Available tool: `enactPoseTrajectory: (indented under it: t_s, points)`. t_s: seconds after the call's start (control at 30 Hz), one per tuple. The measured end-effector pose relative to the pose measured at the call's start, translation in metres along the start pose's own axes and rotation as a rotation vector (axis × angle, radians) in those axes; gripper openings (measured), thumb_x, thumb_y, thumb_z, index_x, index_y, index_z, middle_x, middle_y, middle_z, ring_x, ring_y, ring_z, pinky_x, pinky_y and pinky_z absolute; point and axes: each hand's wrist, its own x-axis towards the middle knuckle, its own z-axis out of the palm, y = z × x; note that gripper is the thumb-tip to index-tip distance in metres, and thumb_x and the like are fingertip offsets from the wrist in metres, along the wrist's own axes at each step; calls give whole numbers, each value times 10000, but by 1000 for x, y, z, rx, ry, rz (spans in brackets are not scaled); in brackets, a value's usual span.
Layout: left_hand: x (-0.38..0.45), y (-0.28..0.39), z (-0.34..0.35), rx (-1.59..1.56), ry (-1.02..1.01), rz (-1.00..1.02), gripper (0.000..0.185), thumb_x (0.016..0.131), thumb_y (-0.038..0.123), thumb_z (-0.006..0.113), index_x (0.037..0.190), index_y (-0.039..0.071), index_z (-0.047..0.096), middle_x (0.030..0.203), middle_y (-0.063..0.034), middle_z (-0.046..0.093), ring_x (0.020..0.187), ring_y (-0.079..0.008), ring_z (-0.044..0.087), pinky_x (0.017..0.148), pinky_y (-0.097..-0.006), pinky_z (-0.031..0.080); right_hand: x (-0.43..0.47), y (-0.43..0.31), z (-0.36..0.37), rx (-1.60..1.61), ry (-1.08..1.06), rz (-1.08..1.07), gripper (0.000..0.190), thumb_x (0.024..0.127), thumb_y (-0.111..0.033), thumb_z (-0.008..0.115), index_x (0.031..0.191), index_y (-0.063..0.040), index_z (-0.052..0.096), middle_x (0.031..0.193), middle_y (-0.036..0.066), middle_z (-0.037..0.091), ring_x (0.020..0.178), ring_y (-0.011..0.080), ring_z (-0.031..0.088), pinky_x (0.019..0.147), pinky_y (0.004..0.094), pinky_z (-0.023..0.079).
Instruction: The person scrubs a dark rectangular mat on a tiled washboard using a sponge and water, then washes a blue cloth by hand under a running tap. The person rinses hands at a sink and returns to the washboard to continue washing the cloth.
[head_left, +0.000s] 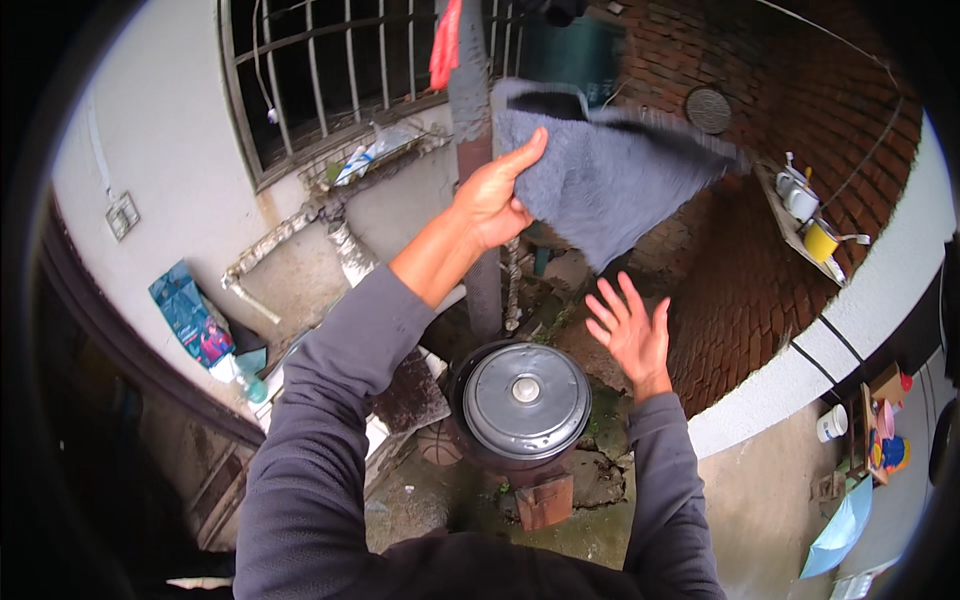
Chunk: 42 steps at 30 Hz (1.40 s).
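A fluffy grey cloth (592, 169) hangs from my left hand (491, 199), which pinches its near left edge, thumb on top. The cloth spreads out to the right, its far edge blurred, with a corner pointing down. Just below that corner is my right hand (630, 326), palm up, fingers apart and holding nothing. Beneath both hands, a large round pot or stove holds a metal lid (527, 401) with a pale knob. Behind the cloth is a dark part that I cannot make out.
A grey post (480, 262) stands behind the lidded pot, with a red cloth or glove (445, 45) high on it. At left are a barred window (337, 67) and a blue pouch (191, 315). A shelf (795, 225) with a yellow mug (821, 240) is at right. A brick (545, 502) lies before the pot.
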Motion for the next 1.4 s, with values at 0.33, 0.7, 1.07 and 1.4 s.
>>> enactPoseTrajectory:
  t_s: [0.33,0.7,1.07,1.4]
  points:
    - [-263,45,-240,238,489,-239,483,973,486,559,1231,81,621,1185,-40,664,1073,-183,614,940,-348,464,90,232,64,20,24,784,482,960,-546,538,980,-66,587,949,107,679,873,244,673,712,354,526]
    - [-426,61,-430,-163,914,-353,337,952,391,633,1102,89,653,1059,-74,718,986,-255,682,887,-473,524,238,486,134,-1070,-488,700,385,896,-265,725,1146,9,620,854,55,673,637,108,593,540,286,456]
    - [-446,37,-530,-582,1029,-2,548,1011,521,440,1278,50,523,1238,-174,629,1120,-425,585,991,-579,445,372,618,362,-1421,-588,-274,540,954,-365,557,1404,-80,465,1334,173,560,1177,367,572,982,452,458]
    - [-427,25,-568,-626,1260,113,442,1056,435,376,1319,88,448,1265,-156,613,1141,-333,605,1011,-579,434,385,629,325,-745,-707,-42,507,1012,-245,542,1463,-67,394,1388,185,550,1208,268,588,1002,338,448]
